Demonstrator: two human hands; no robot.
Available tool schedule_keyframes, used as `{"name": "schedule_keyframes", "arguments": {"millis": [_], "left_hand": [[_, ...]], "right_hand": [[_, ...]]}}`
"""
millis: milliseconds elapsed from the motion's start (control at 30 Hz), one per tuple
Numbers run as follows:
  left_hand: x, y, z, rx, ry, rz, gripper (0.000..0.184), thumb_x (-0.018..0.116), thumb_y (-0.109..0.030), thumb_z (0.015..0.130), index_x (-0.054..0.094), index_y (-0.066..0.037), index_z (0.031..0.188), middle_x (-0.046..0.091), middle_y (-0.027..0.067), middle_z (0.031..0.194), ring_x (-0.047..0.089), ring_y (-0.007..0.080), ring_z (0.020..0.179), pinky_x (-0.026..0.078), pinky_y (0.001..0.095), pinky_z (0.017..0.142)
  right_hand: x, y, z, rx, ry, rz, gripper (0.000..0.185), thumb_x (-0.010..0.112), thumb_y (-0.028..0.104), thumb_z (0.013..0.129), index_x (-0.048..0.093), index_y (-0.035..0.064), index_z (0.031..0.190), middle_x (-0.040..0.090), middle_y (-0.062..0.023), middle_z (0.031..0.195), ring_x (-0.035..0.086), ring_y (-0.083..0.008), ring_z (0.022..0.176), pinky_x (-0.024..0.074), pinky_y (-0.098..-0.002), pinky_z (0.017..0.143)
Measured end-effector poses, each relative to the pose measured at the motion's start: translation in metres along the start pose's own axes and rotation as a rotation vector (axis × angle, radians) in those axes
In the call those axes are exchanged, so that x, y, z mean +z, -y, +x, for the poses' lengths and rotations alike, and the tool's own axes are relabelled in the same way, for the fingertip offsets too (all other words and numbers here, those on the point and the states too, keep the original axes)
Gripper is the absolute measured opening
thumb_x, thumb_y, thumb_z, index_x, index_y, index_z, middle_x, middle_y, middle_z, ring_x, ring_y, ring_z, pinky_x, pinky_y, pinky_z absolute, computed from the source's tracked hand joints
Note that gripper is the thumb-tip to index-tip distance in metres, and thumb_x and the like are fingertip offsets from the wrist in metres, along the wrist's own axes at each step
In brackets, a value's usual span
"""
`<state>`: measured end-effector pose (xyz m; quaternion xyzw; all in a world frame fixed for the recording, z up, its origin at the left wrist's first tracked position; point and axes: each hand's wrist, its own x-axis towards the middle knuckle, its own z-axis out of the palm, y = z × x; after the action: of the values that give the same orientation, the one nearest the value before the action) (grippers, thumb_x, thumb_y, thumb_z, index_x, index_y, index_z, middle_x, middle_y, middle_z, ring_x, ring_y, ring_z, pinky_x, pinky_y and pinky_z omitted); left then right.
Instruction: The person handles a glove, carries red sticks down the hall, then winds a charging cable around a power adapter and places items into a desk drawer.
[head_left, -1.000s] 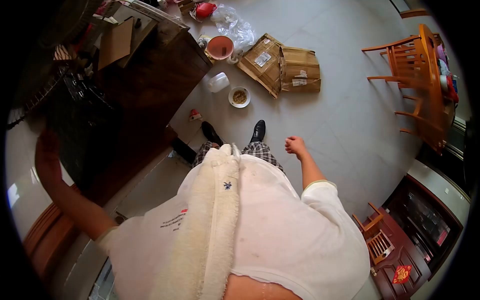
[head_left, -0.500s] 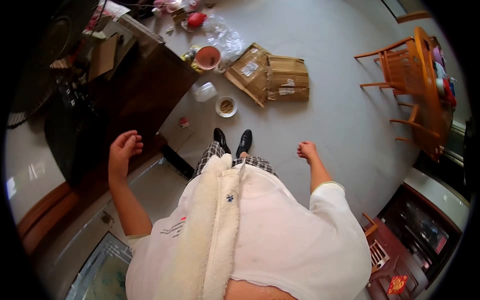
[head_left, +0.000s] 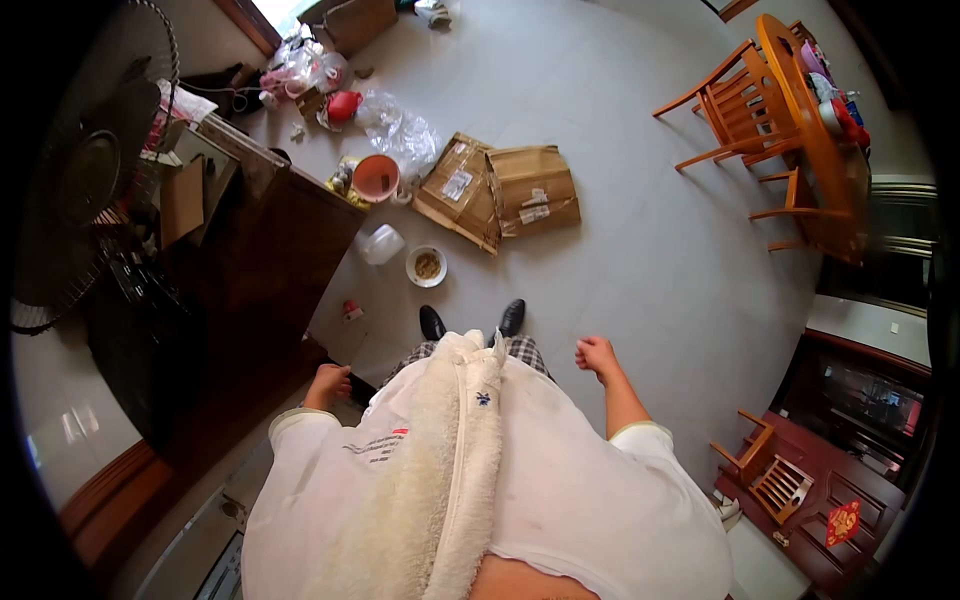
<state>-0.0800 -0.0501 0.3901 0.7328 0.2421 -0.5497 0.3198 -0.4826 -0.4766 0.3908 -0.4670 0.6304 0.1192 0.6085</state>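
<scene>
My left hand (head_left: 328, 384) is loosely closed beside my left hip, near the dark wooden cabinet (head_left: 270, 270); whether anything is inside the fingers is hidden. My right hand (head_left: 597, 357) hangs over the grey floor to the right of my legs, its fingers curled in, and what they may hold cannot be made out. A cream fleecy cloth (head_left: 440, 450) lies down the front of my white shirt (head_left: 600, 490). Below are my black shoes (head_left: 512, 317), and a white bowl with brown contents (head_left: 426, 266) stands on the floor ahead of them.
Flattened cardboard (head_left: 535, 190), a reddish bucket (head_left: 375, 178), a white plastic container (head_left: 382, 245) and clear plastic wrap (head_left: 398, 130) lie ahead. A fan (head_left: 90, 180) stands at left. Wooden chairs (head_left: 740, 105) and a table (head_left: 785, 70) are at right.
My left hand has come down from the far left to beside my hip. My right hand stays at my right side. The view has shifted, showing more floor and a doorway ahead.
</scene>
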Motion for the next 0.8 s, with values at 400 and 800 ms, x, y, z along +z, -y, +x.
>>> {"name": "schedule_keyframes", "arguments": {"millis": [400,800], "left_hand": [[0.223,-0.151,-0.018,0.409,-0.157,0.054,0.018,0.058,-0.017,0.078,0.058,0.000,0.082,0.056,0.0078,0.069,0.055,0.0157,0.053,0.048,0.0279,0.045],[0.416,-0.152,-0.047,0.262,-0.087,0.207,0.022,0.057,-0.016,0.079,0.058,0.003,0.088,0.058,0.0119,0.073,0.058,0.0186,0.054,0.049,0.0303,0.044]], "right_hand": [[-0.219,-0.035,0.063,0.056,-0.126,0.086,0.022,0.052,0.016,0.084,0.053,0.0012,0.099,0.056,-0.0086,0.072,0.055,-0.0165,0.057,0.0485,-0.0284,0.050],[-0.462,0.004,0.149,0.148,-0.270,0.183,0.014,0.048,0.013,0.085,0.051,0.0003,0.089,0.053,-0.0090,0.067,0.053,-0.0191,0.054,0.0464,-0.0298,0.045]]}}
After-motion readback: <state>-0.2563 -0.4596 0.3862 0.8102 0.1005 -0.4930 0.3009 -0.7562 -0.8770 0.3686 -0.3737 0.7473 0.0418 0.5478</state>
